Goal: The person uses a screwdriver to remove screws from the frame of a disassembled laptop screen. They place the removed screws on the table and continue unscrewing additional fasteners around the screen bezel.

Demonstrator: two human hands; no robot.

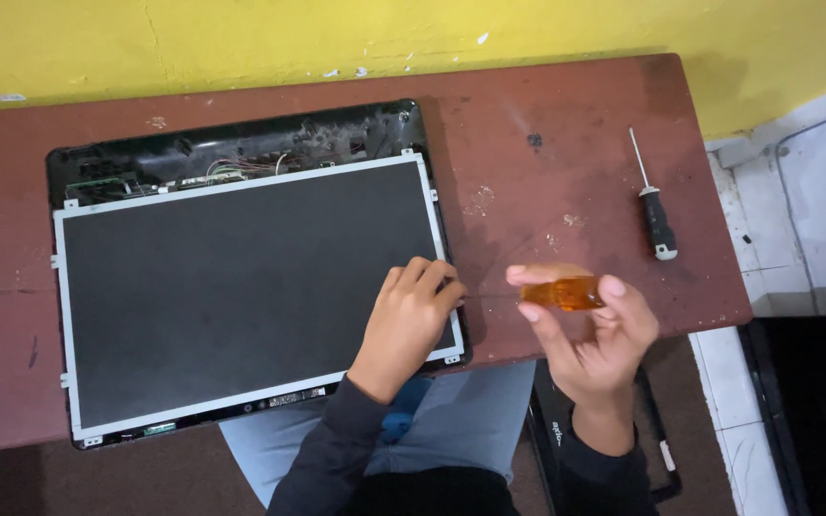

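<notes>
A bare display panel (pixel 231 277) with a silver metal frame lies in an opened black laptop lid (pixel 241 143) on a reddish-brown table (pixel 547 143). My left hand (pixel 403 325) rests on the panel's lower right corner, fingertips at its right edge. My right hand (pixel 590 334) grips the translucent orange handle of a screwdriver (pixel 561 292). Its thin shaft points left toward the panel's right edge, close to my left fingertips.
A second screwdriver (pixel 657 215) with a black handle lies on the table at the right. A yellow wall (pixel 336 38) runs behind the table. White floor tiles (pixel 815 210) show at the right. Exposed wires and boards (pixel 231 167) sit above the panel.
</notes>
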